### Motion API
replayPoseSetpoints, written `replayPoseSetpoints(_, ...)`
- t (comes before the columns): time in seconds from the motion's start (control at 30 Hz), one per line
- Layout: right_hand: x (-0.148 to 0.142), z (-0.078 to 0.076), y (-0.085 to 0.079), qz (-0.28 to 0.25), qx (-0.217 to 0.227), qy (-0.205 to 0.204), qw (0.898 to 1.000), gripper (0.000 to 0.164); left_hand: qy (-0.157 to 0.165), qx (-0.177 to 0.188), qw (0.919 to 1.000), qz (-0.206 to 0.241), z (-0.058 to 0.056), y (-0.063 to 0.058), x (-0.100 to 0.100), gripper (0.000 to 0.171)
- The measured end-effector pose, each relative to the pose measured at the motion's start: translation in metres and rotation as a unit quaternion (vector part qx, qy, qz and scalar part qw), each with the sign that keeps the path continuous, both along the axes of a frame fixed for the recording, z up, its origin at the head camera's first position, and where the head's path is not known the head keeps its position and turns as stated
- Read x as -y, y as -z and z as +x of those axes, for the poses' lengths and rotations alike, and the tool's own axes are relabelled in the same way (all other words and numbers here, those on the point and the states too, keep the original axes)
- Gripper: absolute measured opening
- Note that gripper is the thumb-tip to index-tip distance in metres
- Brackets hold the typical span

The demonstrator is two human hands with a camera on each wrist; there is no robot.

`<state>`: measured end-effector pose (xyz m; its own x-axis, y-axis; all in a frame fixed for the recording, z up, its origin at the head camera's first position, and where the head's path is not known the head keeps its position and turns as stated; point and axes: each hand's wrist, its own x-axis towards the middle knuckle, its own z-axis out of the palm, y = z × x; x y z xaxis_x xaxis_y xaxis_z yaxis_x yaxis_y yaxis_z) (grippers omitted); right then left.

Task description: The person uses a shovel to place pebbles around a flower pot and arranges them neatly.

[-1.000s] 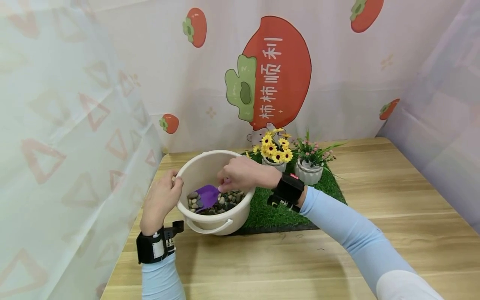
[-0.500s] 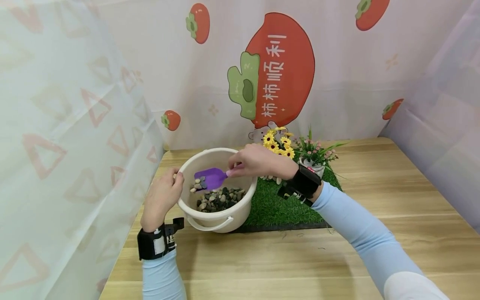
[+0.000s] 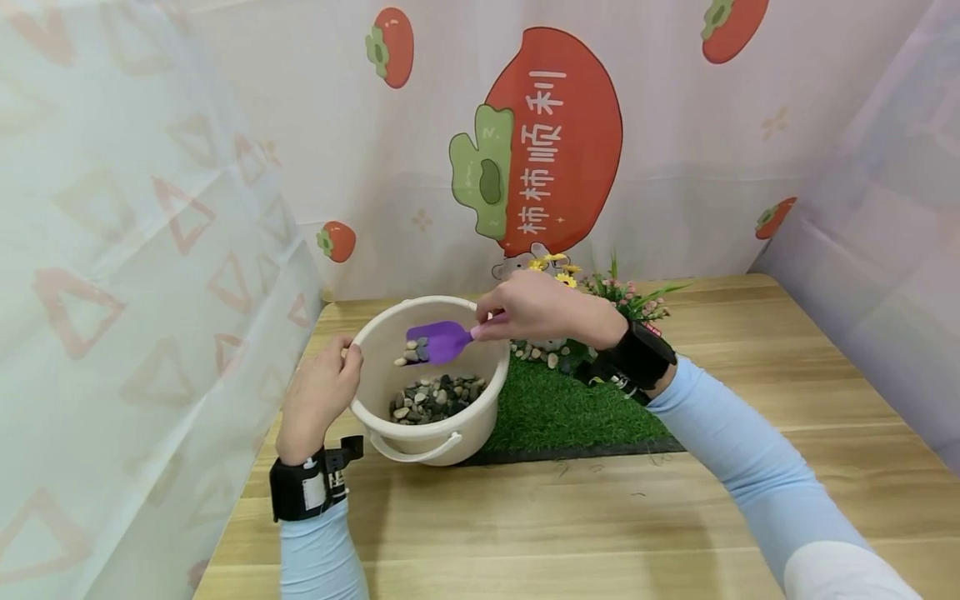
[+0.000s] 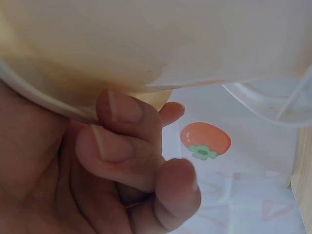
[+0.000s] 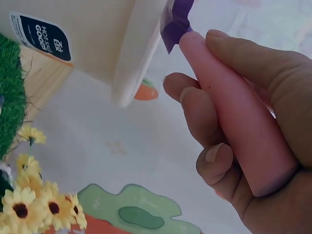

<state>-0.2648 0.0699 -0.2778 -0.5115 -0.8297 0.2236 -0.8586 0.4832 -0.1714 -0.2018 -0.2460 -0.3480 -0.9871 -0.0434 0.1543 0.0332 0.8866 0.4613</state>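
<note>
Jutting between the hands (image 3: 318,396) (image 3: 536,304), the purple scoop (image 3: 447,340) bears pebbles (image 3: 415,351).

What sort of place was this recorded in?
Probably a small staged booth indoors: printed curtains hang on three sides of a wood-grain table that bears an artificial-looking grass mat.

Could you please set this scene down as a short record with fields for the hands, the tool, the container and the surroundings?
Left hand: grips the bucket at its rim
Right hand: holds the scoop by its pink handle
Scoop blade: purple, above the bucket's contents
Scoop load: a few small stones
Bucket: cream, white carrying handle lowered at the front
Bucket contents: dark and pale pebbles
Beside bucket: green grass mat
Behind right hand: yellow flowers, partly hidden
Support: wood-grain table
</note>
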Motion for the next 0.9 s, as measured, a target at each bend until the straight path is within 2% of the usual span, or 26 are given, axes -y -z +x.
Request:
replayPoseSetpoints(0.3, -0.031, 0.007, -0.011, -0.034, -0.028, 0.015, 0.999, 0.013, -0.001, 0.000, 1.0000, -0.003, 0.000, -0.001, 0.000, 0.051)
replayPoseSetpoints(0.43, -0.048, 0.010, -0.014, -0.039, -0.019, 0.041, 0.998, 0.012, -0.003, -0.001, 1.0000, -0.003, 0.000, -0.001, 0.001, 0.052)
replayPoseSetpoints(0.63, -0.076, 0.012, -0.013, -0.041, -0.021, 0.082, 0.996, 0.012, -0.001, 0.004, 1.0000, -0.001, -0.001, -0.001, 0.001, 0.052)
replayPoseSetpoints(0.9, -0.107, 0.015, -0.008, -0.065, -0.021, 0.104, 0.992, 0.010, 0.001, 0.005, 1.0000, -0.004, 0.000, -0.001, 0.000, 0.052)
